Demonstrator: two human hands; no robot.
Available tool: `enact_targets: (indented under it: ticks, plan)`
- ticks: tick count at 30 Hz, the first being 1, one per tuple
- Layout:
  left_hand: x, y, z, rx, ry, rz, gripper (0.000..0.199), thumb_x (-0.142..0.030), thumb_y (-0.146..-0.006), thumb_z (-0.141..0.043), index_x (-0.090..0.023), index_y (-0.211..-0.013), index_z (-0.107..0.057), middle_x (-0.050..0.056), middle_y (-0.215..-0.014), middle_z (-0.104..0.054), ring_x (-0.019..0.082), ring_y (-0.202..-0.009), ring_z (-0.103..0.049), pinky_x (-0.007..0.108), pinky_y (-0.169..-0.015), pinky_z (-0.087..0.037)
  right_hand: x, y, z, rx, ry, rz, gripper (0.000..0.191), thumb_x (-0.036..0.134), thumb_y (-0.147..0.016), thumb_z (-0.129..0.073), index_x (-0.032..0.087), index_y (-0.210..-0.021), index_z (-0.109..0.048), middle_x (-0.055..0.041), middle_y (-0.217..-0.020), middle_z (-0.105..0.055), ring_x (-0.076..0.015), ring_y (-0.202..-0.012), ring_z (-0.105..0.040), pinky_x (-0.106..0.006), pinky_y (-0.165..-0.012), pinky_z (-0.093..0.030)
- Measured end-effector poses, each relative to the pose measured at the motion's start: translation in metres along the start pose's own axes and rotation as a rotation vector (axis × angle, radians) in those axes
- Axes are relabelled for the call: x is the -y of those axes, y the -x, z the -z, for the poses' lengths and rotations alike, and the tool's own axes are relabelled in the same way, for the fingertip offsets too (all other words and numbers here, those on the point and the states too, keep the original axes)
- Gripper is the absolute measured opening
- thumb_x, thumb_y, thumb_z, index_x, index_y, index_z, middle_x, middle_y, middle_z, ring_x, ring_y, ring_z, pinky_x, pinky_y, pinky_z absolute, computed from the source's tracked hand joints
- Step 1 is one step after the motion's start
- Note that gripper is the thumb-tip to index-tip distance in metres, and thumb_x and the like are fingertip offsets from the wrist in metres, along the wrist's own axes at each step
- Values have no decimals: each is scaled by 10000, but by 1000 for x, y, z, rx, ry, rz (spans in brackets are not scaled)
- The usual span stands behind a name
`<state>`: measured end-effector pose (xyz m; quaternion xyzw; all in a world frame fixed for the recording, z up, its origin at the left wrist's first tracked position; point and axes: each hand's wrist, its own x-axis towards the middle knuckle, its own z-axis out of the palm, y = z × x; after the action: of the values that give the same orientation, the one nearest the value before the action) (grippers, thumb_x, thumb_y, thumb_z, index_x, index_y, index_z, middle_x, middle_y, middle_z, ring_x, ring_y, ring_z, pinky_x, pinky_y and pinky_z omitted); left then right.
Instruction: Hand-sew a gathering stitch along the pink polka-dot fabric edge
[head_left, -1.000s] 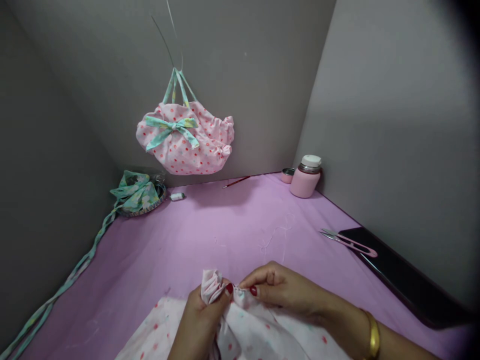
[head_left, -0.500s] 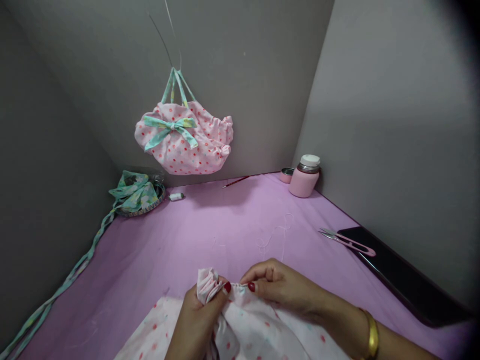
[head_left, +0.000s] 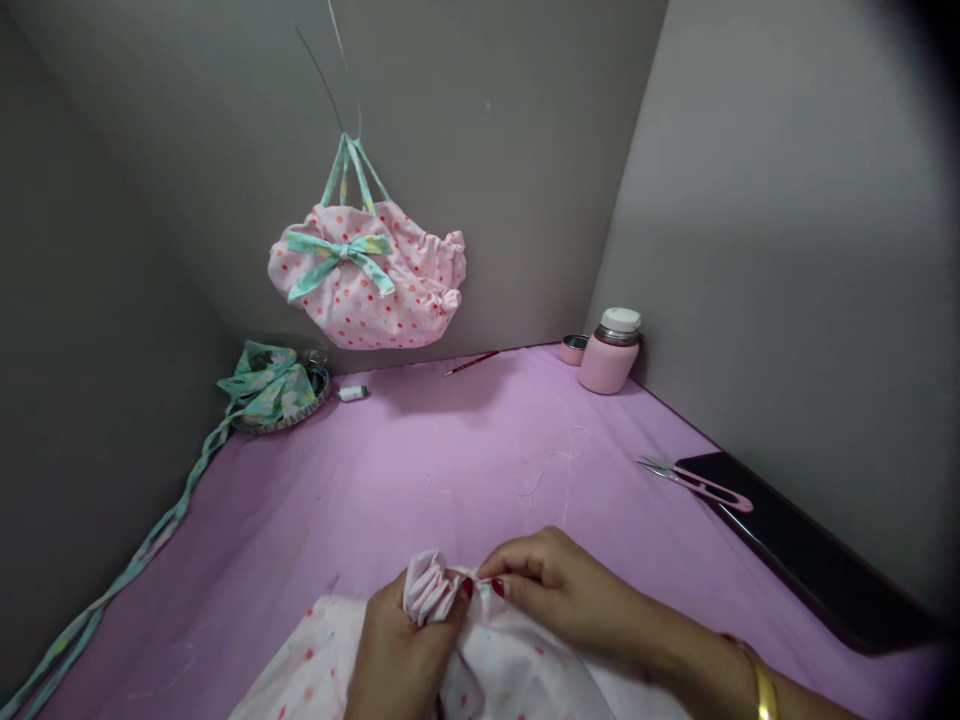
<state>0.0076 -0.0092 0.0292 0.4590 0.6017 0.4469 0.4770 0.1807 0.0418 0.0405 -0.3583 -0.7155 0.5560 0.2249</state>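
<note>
The cloth [head_left: 450, 670], white with red dots, lies at the near edge of the desk [head_left: 420, 470], its gathered end bunched up between my hands. My left hand [head_left: 401, 655] has its fingers [head_left: 457, 600] closed round the gathers. My right hand [head_left: 559, 590] pinches the cloth just beside them, thumb and forefinger shut; I think a needle sits in that pinch, but it is too small to tell. Snips [head_left: 697, 483] lie well to the right. A bag [head_left: 367, 280] hangs on the back wall.
</note>
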Motion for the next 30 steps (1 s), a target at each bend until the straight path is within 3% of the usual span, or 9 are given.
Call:
enact_targets:
  ticks: [4,8,13,18,26,30]
  plan:
    - [1,0,1,-4,-1,-11,220,-338,-703,-616,-146,-600,-590,9,-588,-535,148,-575,-457,213,-524,-382,2,1,-2,8,44,45,307,178,-828,-473,181,-1071,-660,-31,-861,-689,-147,-754,-599,-226,-672,-436]
    - [5,-2,1,27,-1,2,228,-347,-706,-609,-141,-613,-583,5,-594,-517,145,-578,-450,212,-523,-382,-1,0,-3,37,-25,60,287,167,-829,-470,179,-1021,-683,-38,-879,-690,-155,-790,-601,-233,-692,-436]
    - [12,-6,2,-27,109,71,240,-367,-682,-644,-146,-627,-568,-1,-607,-504,137,-575,-442,215,-523,-378,-5,-1,-4,21,-249,-58,219,206,-814,-522,138,-927,-697,-37,-750,-664,-97,-612,-538,-189,-555,-379]
    - [19,-10,4,39,211,128,259,-389,-681,-667,-152,-667,-564,11,-635,-521,146,-595,-466,236,-549,-391,-5,-1,-4,42,-418,-155,227,270,-801,-565,133,-929,-693,-10,-653,-600,-54,-515,-444,-169,-500,-318]
    - [9,-7,3,32,253,150,272,-381,-634,-705,-149,-640,-563,-5,-620,-502,129,-585,-439,225,-552,-375,-12,-4,-3,73,-523,-131,265,342,-775,-623,137,-922,-702,-12,-660,-583,-48,-518,-426,-165,-489,-312]
    - [6,-7,2,55,304,177,259,-353,-628,-718,-149,-645,-559,-8,-619,-507,123,-580,-443,222,-553,-372,-19,-5,0,105,-499,-145,292,371,-771,-634,139,-938,-696,41,-544,-476,-25,-436,-302,-156,-415,-221]
